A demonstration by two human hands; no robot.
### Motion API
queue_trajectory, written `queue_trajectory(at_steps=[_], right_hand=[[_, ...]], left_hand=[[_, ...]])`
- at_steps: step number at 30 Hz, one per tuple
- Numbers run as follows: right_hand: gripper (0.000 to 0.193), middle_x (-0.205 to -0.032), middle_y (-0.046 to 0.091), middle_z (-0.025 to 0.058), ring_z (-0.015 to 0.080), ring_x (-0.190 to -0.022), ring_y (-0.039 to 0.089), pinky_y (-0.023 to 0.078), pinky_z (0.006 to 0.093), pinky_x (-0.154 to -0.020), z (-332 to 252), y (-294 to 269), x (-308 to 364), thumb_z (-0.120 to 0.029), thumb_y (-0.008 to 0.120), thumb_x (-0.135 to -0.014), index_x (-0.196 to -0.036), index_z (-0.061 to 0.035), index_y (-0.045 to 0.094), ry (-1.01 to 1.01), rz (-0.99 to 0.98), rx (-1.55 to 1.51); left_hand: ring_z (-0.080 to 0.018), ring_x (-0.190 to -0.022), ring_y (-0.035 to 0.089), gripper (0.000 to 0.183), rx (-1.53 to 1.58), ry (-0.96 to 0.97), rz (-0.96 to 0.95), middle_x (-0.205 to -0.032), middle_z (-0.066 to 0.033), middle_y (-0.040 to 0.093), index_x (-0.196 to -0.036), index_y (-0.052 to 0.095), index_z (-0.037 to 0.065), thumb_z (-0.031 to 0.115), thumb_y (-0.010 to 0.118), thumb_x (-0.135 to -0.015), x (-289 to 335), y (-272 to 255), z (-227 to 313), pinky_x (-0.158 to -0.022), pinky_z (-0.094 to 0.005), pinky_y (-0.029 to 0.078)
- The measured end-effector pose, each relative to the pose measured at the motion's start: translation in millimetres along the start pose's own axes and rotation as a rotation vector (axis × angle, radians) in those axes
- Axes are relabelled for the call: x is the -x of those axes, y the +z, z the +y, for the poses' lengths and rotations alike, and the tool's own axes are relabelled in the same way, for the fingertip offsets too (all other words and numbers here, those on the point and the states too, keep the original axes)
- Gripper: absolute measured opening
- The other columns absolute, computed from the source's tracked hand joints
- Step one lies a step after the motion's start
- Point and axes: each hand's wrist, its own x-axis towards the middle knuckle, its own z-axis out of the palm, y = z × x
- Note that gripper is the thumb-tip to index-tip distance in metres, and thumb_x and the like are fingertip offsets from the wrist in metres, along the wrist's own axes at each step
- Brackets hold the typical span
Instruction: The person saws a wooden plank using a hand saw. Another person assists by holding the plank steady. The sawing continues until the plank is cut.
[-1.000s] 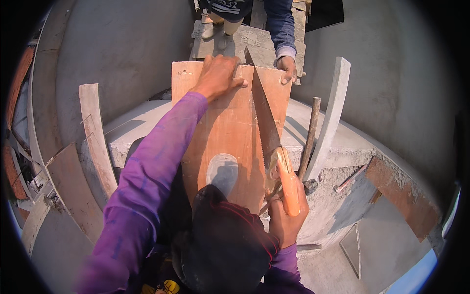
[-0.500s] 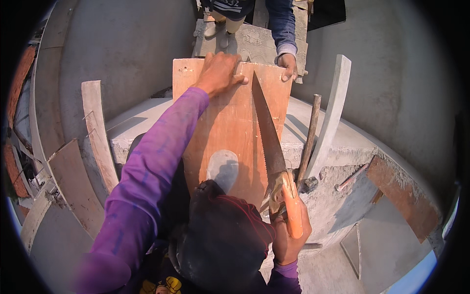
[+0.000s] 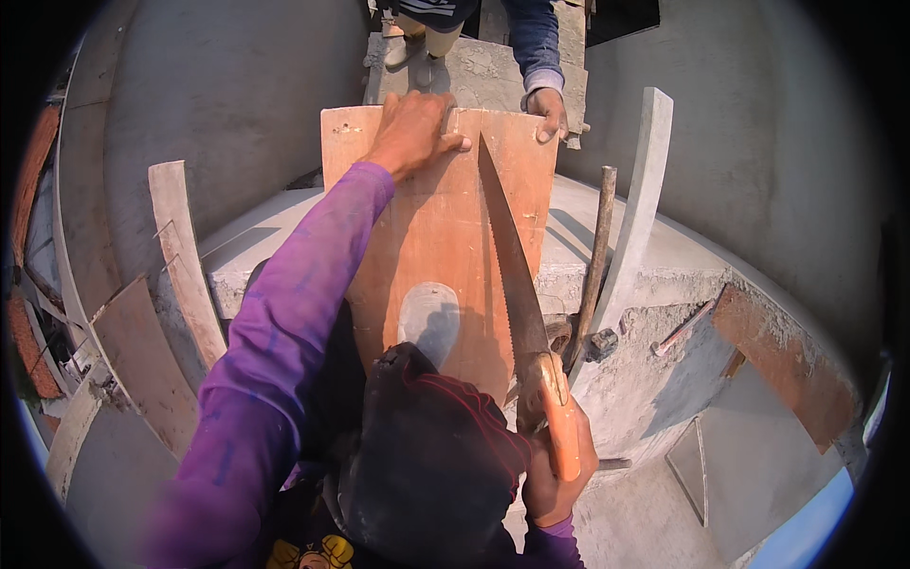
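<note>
A reddish-brown plywood board (image 3: pixel 427 237) stands tilted in front of me. My left hand (image 3: pixel 414 133) is closed over its far edge, with the thumb on the near face. My right hand (image 3: pixel 559 460), low on the right, is wrapped around the orange-brown wooden handle of a handsaw (image 3: pixel 512 261). The saw's toothed blade lies along the right part of the board, its tip just below the far edge. A co-worker's hand (image 3: pixel 548 114) holds the board's far right corner. Dark fabric with red stitching (image 3: pixel 427 446) hides the board's near end.
Pale upright planks (image 3: pixel 641 209) and a thin wooden stick (image 3: pixel 597 251) stand right of the board; another plank (image 3: pixel 185 256) stands on the left. Behind is a concrete ledge (image 3: pixel 588 213). The co-worker's feet (image 3: pixel 417 57) are on a rough slab. Curved grey walls rise on both sides.
The saw has slid slightly back toward me along the board, its handle lower now. The whole view has shifted a little. My left hand and the co-worker's hand keep their places on the board.
</note>
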Motion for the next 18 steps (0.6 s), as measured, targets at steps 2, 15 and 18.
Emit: queue_trajectory(at_steps=[2,15,18], right_hand=[[0.058,-0.127,0.075,0.0196,0.026,-0.123,0.072,0.053,0.0361,-0.107,8,8,-14,0.006,0.059,-0.087,-0.144,0.001,0.065,0.002,0.011,-0.08],[0.06,-0.141,0.071,0.0205,0.0309,-0.131,0.07,0.052,0.0403,-0.112,-2,4,7,0.006,0.056,-0.085,-0.144,0.0039,0.064,0.095,-0.019,-0.128],[0.053,-0.128,0.074,0.0186,0.0292,-0.117,0.073,0.054,0.0368,-0.103,11,61,-92,0.002,0.06,-0.087,-0.14,0.0039,0.064,0.009,0.045,-0.293]], left_hand=[[-0.0371,-0.118,0.069,0.07,0.0,-0.001,-0.014,-0.113,-0.022,0.076,-0.131,0.071,0.001,0.048,0.089,-0.083,-3,-2,4,-0.099,-0.049,0.043],[-0.0375,-0.117,0.068,0.067,0.022,-0.01,-0.037,-0.112,-0.0216,0.076,-0.13,0.07,0.001,0.047,0.086,-0.084,-2,-1,2,-0.102,-0.0489,0.04],[-0.0373,-0.117,0.068,0.066,0.026,0.002,-0.034,-0.112,-0.0212,0.076,-0.129,0.071,0.001,0.046,0.087,-0.084,-7,2,11,-0.102,-0.0486,0.04]])
